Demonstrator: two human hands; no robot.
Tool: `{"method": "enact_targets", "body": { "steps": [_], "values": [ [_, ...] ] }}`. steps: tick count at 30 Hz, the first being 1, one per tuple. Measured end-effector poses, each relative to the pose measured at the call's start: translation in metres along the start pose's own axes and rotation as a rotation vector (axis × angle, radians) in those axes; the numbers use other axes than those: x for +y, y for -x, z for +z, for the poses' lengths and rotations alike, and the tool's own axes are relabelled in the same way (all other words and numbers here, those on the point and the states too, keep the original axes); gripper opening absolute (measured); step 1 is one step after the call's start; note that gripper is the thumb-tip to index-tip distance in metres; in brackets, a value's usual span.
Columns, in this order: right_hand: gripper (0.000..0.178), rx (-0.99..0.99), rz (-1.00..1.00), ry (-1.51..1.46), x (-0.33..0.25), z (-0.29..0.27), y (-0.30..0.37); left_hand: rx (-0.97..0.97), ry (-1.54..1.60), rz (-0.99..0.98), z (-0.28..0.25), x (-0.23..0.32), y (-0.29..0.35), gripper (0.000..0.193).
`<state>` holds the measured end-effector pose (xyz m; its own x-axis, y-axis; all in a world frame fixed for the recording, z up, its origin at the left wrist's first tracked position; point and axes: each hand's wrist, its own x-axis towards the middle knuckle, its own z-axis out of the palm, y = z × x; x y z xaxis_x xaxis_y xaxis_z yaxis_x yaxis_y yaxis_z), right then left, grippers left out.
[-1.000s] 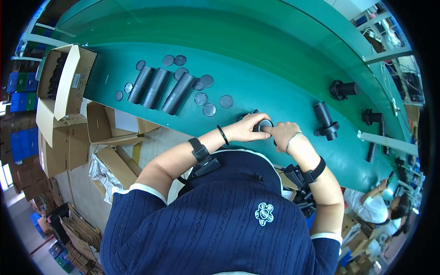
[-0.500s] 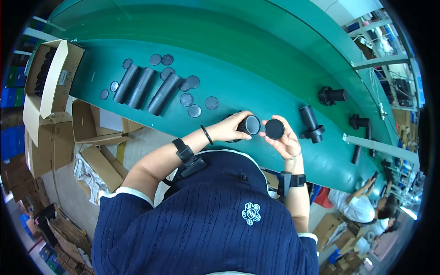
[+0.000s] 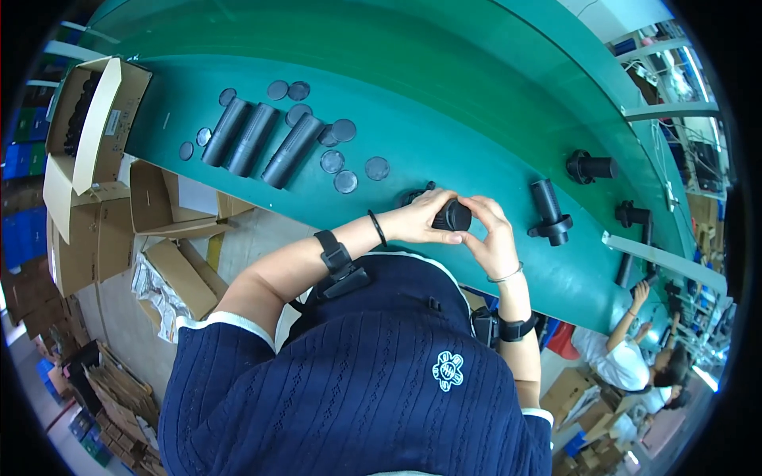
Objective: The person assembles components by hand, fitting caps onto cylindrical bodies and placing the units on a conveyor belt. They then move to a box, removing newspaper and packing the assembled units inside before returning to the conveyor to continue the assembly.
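Observation:
Around a black ribbed tube (image 3: 450, 225) my left hand (image 3: 417, 221) is closed, close to the bench's near edge. With thumb and fingers my right hand (image 3: 494, 240) grips a round black cap (image 3: 457, 211) at the tube's upper end; whether it is fully seated I cannot tell. Part of the tube is hidden behind my fingers, and a dark part (image 3: 411, 196) shows just beyond my left hand. To the left lie three black tubes (image 3: 252, 140) side by side, with several round dark caps (image 3: 344, 130) scattered about them.
Black flanged tubes (image 3: 549, 213) stand on the green bench (image 3: 381, 103) at the right. An open carton (image 3: 107, 127) of dark parts is at the bench's left end; more cartons (image 3: 182, 202) lie below it. Co-workers (image 3: 615, 357) are at the far right.
My right hand has brought the black cap leftward from beside the tube onto its end. The pale open end that showed before is covered, and both hands now meet at the tube.

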<state>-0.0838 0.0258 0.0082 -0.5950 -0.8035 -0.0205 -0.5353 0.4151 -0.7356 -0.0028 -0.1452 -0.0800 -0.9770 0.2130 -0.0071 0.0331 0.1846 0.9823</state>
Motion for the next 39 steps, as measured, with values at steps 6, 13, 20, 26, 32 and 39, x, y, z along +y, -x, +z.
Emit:
{"method": "enact_targets", "body": {
  "steps": [6, 13, 20, 26, 32, 39],
  "values": [
    [0.052, 0.029, 0.03, 0.111, 0.001, 0.007, -0.001, 0.047, -0.05, -0.004, 0.009, -0.002, 0.0, 0.062],
    [0.053, 0.003, 0.052, 0.121, -0.004, 0.009, 0.002, 0.036, -0.064, -0.03, 0.01, 0.0, 0.002, 0.055],
    [0.054, -0.01, -0.003, 0.137, -0.006, 0.007, -0.001, 0.048, -0.06, -0.011, 0.008, 0.003, 0.003, 0.053],
    [0.055, -0.039, 0.013, 0.215, -0.009, 0.009, -0.004, 0.028, -0.07, -0.034, 0.007, 0.002, 0.003, 0.052],
    [0.053, 0.014, -0.032, 0.128, -0.005, 0.013, -0.002, 0.015, -0.006, -0.043, 0.002, 0.005, 0.004, 0.05],
    [0.054, -0.018, -0.055, 0.155, -0.009, 0.014, -0.008, 0.025, -0.033, -0.02, -0.001, 0.005, 0.005, 0.048]
  ]
}}
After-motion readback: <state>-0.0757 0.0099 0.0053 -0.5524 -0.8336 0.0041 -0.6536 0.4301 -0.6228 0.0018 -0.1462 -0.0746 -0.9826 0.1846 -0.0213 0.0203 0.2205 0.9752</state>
